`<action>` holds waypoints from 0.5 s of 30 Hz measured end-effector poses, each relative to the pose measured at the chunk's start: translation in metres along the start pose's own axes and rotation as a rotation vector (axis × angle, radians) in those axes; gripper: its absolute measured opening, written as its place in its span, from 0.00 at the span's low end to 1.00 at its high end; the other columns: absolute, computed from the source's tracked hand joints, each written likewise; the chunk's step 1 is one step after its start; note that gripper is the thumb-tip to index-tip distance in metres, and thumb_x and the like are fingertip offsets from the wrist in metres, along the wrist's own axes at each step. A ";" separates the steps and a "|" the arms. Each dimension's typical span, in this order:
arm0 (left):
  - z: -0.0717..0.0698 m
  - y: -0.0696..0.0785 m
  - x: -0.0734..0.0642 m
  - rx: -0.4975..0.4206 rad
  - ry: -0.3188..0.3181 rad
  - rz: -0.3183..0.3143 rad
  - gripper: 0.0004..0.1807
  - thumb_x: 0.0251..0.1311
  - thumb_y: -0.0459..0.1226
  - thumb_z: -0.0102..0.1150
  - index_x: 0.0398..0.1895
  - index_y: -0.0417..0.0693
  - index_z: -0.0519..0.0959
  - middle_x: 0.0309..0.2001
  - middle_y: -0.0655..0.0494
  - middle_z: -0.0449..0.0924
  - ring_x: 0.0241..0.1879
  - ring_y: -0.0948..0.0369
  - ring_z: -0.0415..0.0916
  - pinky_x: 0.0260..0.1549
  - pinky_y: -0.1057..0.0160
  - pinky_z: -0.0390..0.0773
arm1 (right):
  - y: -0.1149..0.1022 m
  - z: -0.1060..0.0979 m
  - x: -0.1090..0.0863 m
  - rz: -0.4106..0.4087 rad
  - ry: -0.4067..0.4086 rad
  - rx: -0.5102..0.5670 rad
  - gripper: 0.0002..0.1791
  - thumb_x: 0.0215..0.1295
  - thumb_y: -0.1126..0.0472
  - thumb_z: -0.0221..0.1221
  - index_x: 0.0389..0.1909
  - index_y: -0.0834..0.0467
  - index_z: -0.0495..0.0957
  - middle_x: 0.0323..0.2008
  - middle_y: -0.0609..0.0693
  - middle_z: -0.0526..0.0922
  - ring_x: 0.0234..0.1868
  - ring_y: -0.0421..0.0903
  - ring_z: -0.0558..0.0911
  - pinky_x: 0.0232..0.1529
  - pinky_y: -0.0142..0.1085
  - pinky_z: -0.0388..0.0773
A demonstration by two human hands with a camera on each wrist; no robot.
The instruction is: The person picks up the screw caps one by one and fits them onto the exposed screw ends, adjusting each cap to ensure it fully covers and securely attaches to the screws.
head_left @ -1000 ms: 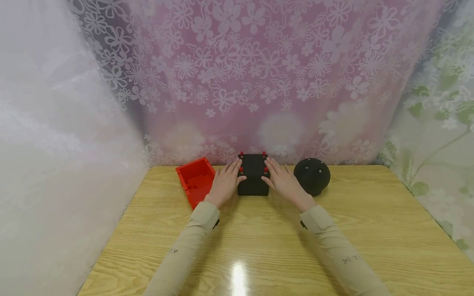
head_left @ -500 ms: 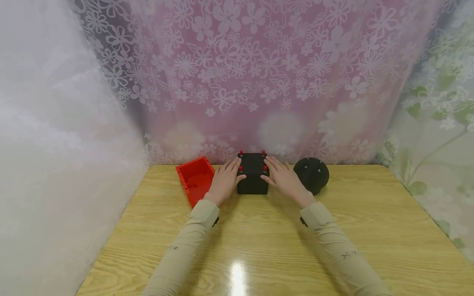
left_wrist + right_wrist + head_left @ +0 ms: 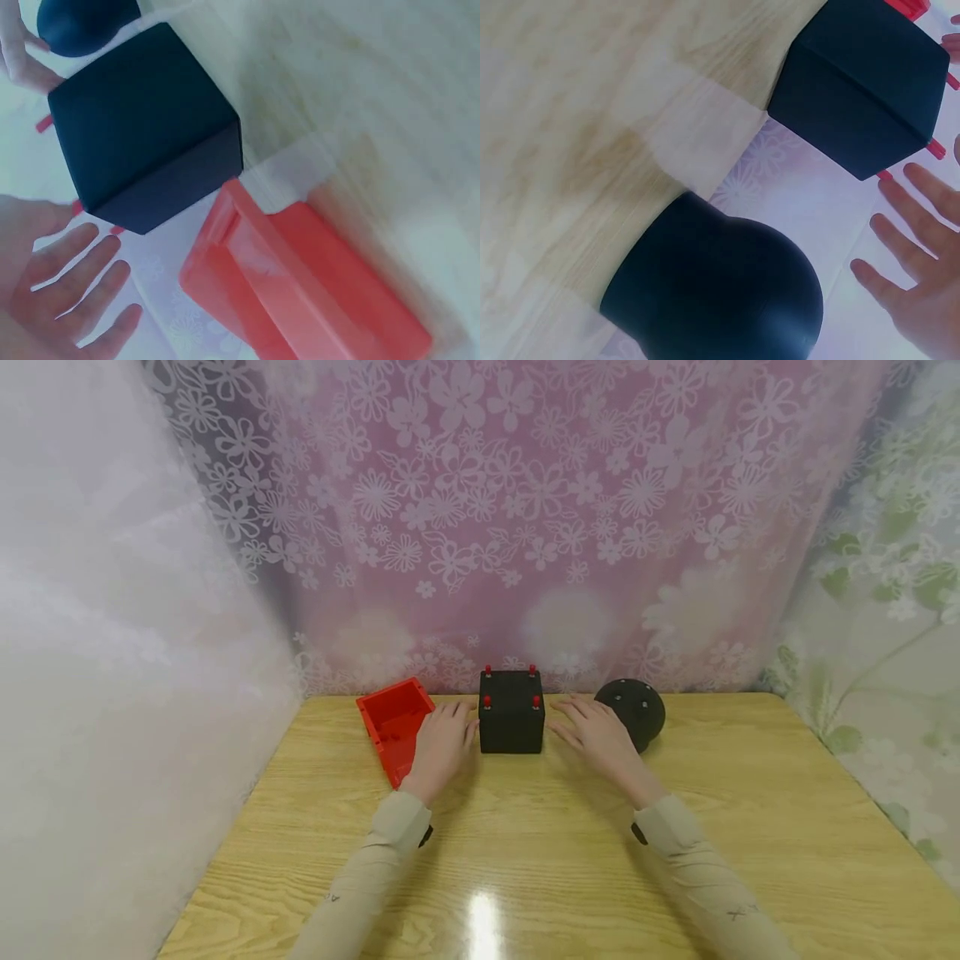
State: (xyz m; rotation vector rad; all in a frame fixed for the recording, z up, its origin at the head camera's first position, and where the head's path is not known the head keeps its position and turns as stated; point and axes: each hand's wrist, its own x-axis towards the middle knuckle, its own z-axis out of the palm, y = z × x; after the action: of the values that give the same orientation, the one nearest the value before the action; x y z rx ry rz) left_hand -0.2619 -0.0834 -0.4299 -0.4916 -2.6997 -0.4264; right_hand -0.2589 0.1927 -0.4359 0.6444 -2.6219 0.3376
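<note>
Centrally, black box [image 3: 512, 727] between left hand [image 3: 439, 741] and right hand [image 3: 602, 735], both loosely spread.

A table with a glossy, yellow-brown wood-grain top [image 3: 517, 835] and rounded far corners carries three things, all set along its far part. In the middle stands a black, smooth, block-shaped box [image 3: 512, 727], squared to the table's far edge, with four small red-tipped pegs [image 3: 487, 702] on its upper face. To its left, apart from it, lies a red, open, rectangular tray [image 3: 396, 714], turned at an angle. To the box's right, also apart, sits a black, rounded dome [image 3: 643, 710] with small silvery studs on top.
</note>
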 end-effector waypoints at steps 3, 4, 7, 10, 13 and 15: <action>-0.002 0.007 -0.007 -0.044 0.094 0.017 0.14 0.71 0.41 0.61 0.55 0.46 0.81 0.52 0.50 0.83 0.53 0.50 0.80 0.55 0.53 0.80 | 0.000 -0.004 -0.006 -0.043 0.069 0.002 0.22 0.72 0.48 0.61 0.59 0.56 0.81 0.55 0.55 0.84 0.59 0.58 0.80 0.62 0.58 0.72; -0.003 0.010 -0.008 -0.058 0.125 0.032 0.13 0.70 0.40 0.62 0.54 0.46 0.82 0.51 0.50 0.84 0.51 0.51 0.81 0.53 0.54 0.81 | 0.000 -0.005 -0.008 -0.060 0.093 0.002 0.21 0.71 0.48 0.61 0.58 0.56 0.82 0.54 0.55 0.85 0.57 0.57 0.81 0.61 0.57 0.73; -0.003 0.021 -0.012 -0.101 0.210 0.096 0.11 0.69 0.39 0.64 0.51 0.47 0.83 0.47 0.52 0.85 0.46 0.54 0.83 0.47 0.57 0.84 | 0.002 -0.008 -0.014 -0.106 0.165 0.007 0.20 0.70 0.48 0.62 0.55 0.56 0.84 0.50 0.55 0.86 0.53 0.57 0.83 0.58 0.56 0.76; -0.004 0.035 -0.013 -0.125 0.255 0.160 0.11 0.68 0.39 0.64 0.50 0.47 0.83 0.45 0.53 0.86 0.42 0.56 0.83 0.41 0.59 0.85 | 0.007 -0.011 -0.020 -0.131 0.232 0.013 0.24 0.74 0.42 0.56 0.54 0.56 0.84 0.49 0.56 0.87 0.52 0.58 0.83 0.55 0.56 0.77; -0.005 0.049 -0.010 -0.132 0.242 0.202 0.12 0.69 0.40 0.63 0.52 0.47 0.82 0.46 0.53 0.86 0.42 0.56 0.83 0.42 0.60 0.85 | 0.015 -0.015 -0.025 -0.131 0.290 0.009 0.33 0.76 0.35 0.44 0.53 0.57 0.85 0.48 0.58 0.87 0.52 0.59 0.83 0.54 0.59 0.78; -0.007 0.058 -0.007 -0.133 0.206 0.212 0.13 0.72 0.42 0.60 0.54 0.47 0.81 0.47 0.54 0.85 0.44 0.56 0.83 0.45 0.61 0.84 | 0.021 -0.019 -0.028 -0.122 0.315 0.011 0.35 0.76 0.35 0.41 0.53 0.58 0.84 0.48 0.59 0.86 0.53 0.60 0.82 0.53 0.60 0.77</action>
State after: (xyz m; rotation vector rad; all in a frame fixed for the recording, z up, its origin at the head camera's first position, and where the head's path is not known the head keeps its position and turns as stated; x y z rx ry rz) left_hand -0.2310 -0.0359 -0.4134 -0.7212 -2.4029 -0.5654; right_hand -0.2405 0.2281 -0.4344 0.6906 -2.2726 0.3828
